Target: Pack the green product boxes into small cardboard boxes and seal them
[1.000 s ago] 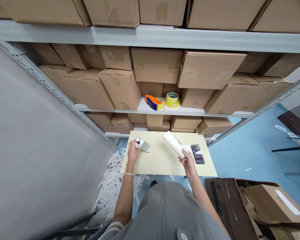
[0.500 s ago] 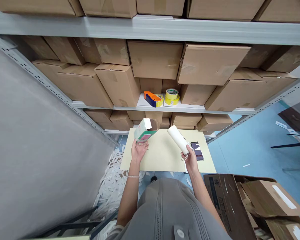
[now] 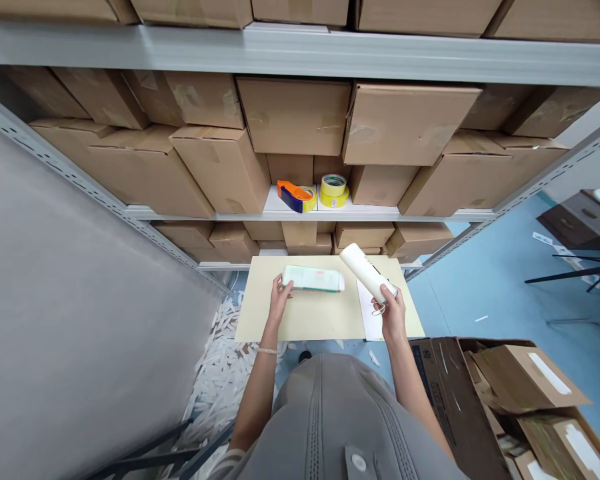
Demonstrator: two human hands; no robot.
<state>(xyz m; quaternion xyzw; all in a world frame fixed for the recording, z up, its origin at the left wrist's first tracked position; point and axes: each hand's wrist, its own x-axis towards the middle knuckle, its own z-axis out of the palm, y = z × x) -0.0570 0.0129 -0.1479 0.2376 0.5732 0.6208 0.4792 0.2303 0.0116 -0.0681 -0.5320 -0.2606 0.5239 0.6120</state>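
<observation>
My left hand (image 3: 280, 300) grips the left end of a pale mint-green carton (image 3: 313, 279), which lies lengthwise on a pale yellow board (image 3: 260, 320). My right hand (image 3: 393, 315) holds a white cylinder (image 3: 367, 272) tilted above the board, gripping its lower end. A small wire loop (image 3: 379, 310) hangs by that hand. A white paper sheet (image 3: 367, 310) lies under the cylinder on the board's right side. The dark phone seen earlier does not show and may be hidden behind the cylinder.
Grey steel shelving packed with cardboard boxes stands beyond the board, with an orange-blue tape dispenser (image 3: 295, 197) and a yellow tape roll (image 3: 335, 191) on a shelf. An open cardboard box (image 3: 455, 400) sits lower right. White strips (image 3: 215, 380) litter the floor at left.
The carton has gone from tilted up in my left hand to lying flat and lengthwise, further right. The white paper now shows where the phone lay. The cylinder stays in my right hand.
</observation>
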